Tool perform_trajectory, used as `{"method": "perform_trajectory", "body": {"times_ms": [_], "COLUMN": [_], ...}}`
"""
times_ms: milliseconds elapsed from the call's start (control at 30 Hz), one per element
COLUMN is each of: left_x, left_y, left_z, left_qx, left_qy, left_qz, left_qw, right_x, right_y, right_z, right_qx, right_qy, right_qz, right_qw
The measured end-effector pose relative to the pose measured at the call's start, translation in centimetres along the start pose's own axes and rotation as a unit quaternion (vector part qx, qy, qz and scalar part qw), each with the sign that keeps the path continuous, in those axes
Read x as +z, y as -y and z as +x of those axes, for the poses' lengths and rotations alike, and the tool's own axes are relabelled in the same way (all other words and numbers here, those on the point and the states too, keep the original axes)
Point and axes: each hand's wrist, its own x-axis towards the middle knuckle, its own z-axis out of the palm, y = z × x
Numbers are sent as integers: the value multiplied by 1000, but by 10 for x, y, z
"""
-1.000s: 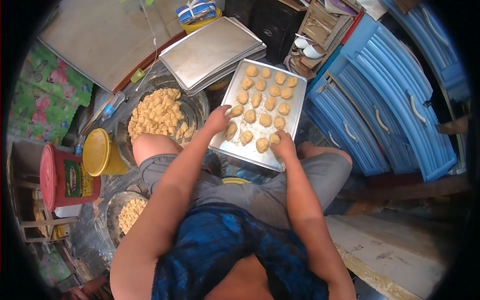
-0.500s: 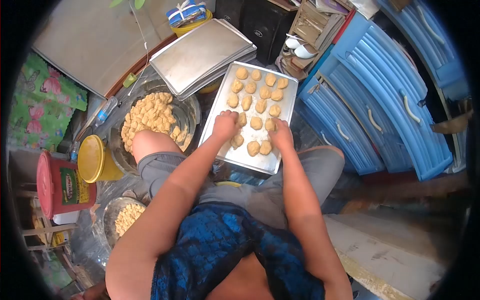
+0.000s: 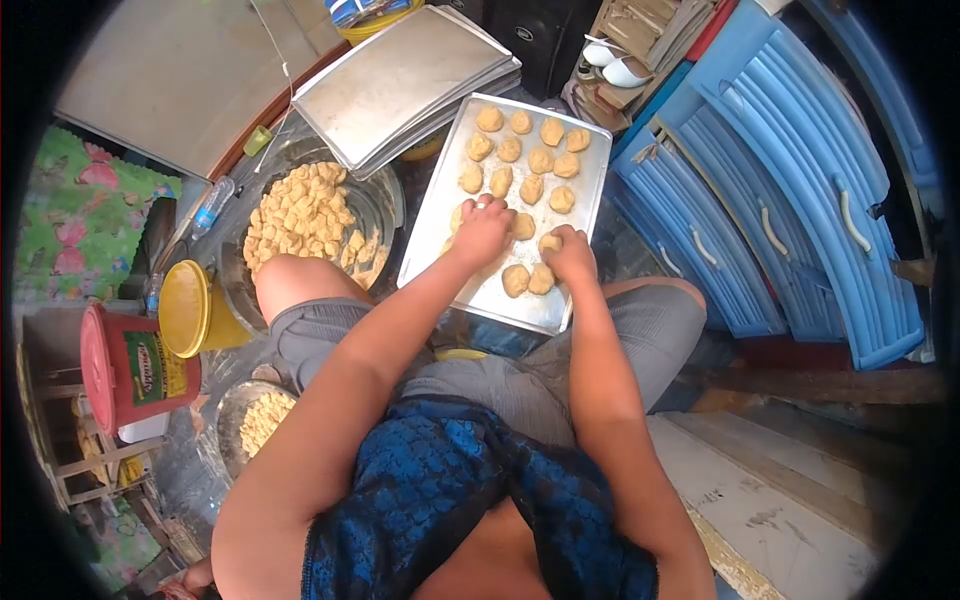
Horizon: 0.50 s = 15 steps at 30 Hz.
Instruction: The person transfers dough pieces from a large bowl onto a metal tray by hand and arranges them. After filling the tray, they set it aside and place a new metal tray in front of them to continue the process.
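Note:
Rows of rounded dough balls lie on a metal baking tray in front of my lap. My left hand reaches over the tray's left half, palm down, fingers stretched and slightly apart. It partly covers the dough beneath, and one dough ball sits against its fingertips. At the tray's right side, my right hand has thumb and fingers closed around a dough ball. Two more dough balls rest just below it, near the tray's front edge.
Left of the tray, a large basin holds many dough lumps. Stacked metal trays stand behind it. A yellow bucket, a red bucket and a smaller bowl are at left. Blue drawers border the right.
My left hand has moved up and right across the tray, its fingers stretching out over the dough. My right hand stays at the same dough ball. The view has shifted slightly.

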Motion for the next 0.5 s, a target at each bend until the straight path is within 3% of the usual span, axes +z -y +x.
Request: {"method": "perform_trajectory", "body": {"times_ms": [167, 233, 367, 500], "left_x": [28, 23, 15, 16], "left_y": [-5, -7, -10, 0], "left_z": [6, 8, 8, 19], "left_qx": [36, 29, 47, -18], "left_qy": [-30, 49, 75, -28], "left_qz": [32, 37, -1, -16], "left_qw": [998, 998, 996, 999], "right_x": [4, 4, 3, 3], "right_y": [-6, -6, -7, -6], "right_z": [1, 1, 3, 6], "right_qx": [-7, -7, -12, -9], "right_qy": [-4, -4, -1, 5], "right_qz": [25, 28, 33, 39], "right_qw": [1000, 1000, 999, 999]}}
